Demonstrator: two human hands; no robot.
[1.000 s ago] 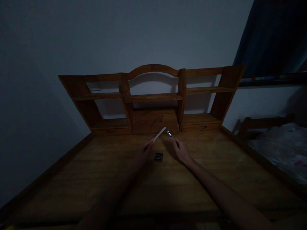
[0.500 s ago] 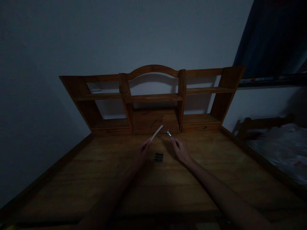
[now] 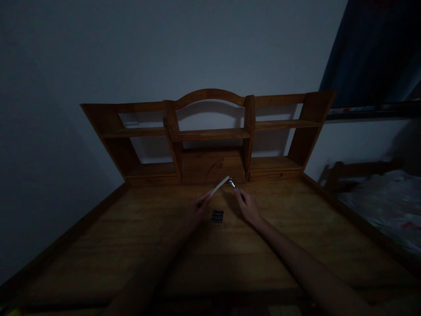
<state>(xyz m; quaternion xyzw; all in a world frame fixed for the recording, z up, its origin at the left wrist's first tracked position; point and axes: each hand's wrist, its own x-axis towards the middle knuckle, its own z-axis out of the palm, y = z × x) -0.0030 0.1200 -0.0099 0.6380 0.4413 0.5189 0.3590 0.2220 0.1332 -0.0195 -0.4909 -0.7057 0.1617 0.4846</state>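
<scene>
My left hand [image 3: 198, 210] is closed around one end of a slim pale stick [image 3: 219, 185], which slants up and to the right. In my right hand [image 3: 249, 208] is a small razor-like tool [image 3: 233, 183] with a shiny metal head and a dark handle; the dim light hides its exact kind. The stick's far tip meets the tool's head, or lies right in front of it. Between my forearms, a small black item with several rows [image 3: 217, 216] lies flat on the wooden desk [image 3: 144, 228].
A wooden shelf unit [image 3: 210, 135] with open compartments and small drawers stands along the desk's back edge. Raised wooden rims [image 3: 345, 203] border the desk's sides. Off to the right are a dark curtain [image 3: 375, 52] and a pale crumpled plastic or cloth heap [image 3: 388, 202].
The pale stick has moved right and tilted lower, so its tip has come to the metal head of the tool. My right hand has barely moved.
</scene>
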